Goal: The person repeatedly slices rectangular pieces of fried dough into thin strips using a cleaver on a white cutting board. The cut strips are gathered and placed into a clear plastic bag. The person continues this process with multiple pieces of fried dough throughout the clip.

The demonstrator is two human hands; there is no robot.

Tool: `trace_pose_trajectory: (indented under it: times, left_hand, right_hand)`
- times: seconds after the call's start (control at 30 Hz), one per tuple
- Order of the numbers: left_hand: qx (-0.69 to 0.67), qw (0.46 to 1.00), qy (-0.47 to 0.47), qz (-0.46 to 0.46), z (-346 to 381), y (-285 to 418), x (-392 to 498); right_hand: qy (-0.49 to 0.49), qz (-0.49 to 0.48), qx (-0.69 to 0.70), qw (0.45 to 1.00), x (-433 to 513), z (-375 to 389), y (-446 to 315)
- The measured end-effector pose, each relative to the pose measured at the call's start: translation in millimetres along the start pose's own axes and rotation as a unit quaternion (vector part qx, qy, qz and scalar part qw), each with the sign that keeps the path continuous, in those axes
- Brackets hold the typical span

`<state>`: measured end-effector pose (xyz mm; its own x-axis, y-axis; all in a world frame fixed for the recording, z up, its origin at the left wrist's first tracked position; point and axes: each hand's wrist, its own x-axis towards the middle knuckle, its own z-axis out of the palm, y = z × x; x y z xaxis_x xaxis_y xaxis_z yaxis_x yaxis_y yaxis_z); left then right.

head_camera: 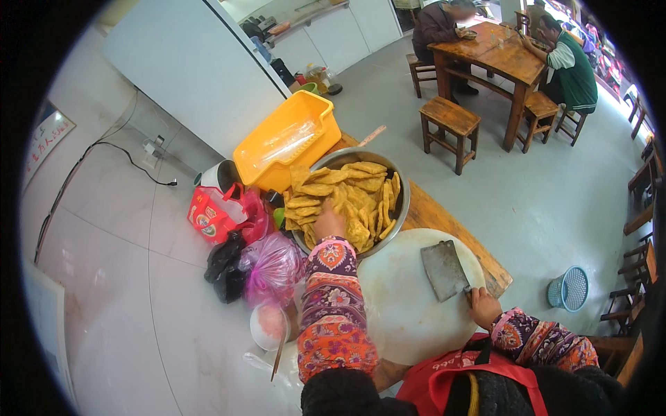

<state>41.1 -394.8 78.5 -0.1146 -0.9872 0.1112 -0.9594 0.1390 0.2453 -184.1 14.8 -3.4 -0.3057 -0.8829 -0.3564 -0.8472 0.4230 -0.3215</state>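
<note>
A large metal bowl [404, 200] is heaped with flat yellow fried pieces [359, 195]. My left hand [329, 221] reaches into the heap at its near left side, its fingertips partly hidden among the pieces; whether it grips one I cannot tell. Beside the bowl lies a round, pale cutting board [406, 312]. A cleaver with a broad, worn metal blade [445, 270] rests flat on it. My right hand [484, 307] is closed around the cleaver's handle at the board's right edge.
A yellow plastic bin [289, 138] stands behind the bowl. At left are a red bag [216, 213], a black bag [226, 268], a tied pink plastic bag [273, 268] and a white bowl [269, 326] with a stick. Two people sit at a wooden table [489, 47]; stools and a blue basket [567, 288] stand on the floor.
</note>
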Motion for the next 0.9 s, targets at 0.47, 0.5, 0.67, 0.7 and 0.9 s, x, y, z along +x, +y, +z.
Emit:
trace_pose_trajectory:
  times: [0.47,0.5,0.67,0.7,0.9]
  left_hand:
    - [-0.154,0.98,0.078,0.096,-66.7,7.5,-186.0]
    - [-0.158,0.976,0.073,0.133,-57.2,16.1,-210.4]
    - [0.016,0.983,-0.002,0.183,22.3,44.0,-293.2]
    - [0.033,0.985,-0.032,0.165,40.8,49.3,-309.5]
    - [0.044,0.982,-0.143,0.114,80.0,57.2,-344.5]
  right_hand:
    - [-0.045,-0.078,0.048,0.995,50.5,-34.2,27.2]
    - [-0.056,-0.093,0.038,0.993,57.2,-37.5,31.0]
    - [-0.042,-0.158,0.053,0.985,101.7,-52.5,43.3]
    - [-0.038,-0.165,0.058,0.984,105.4,-55.0,45.5]
    - [-0.047,-0.173,0.076,0.981,131.2,-67.5,50.3]
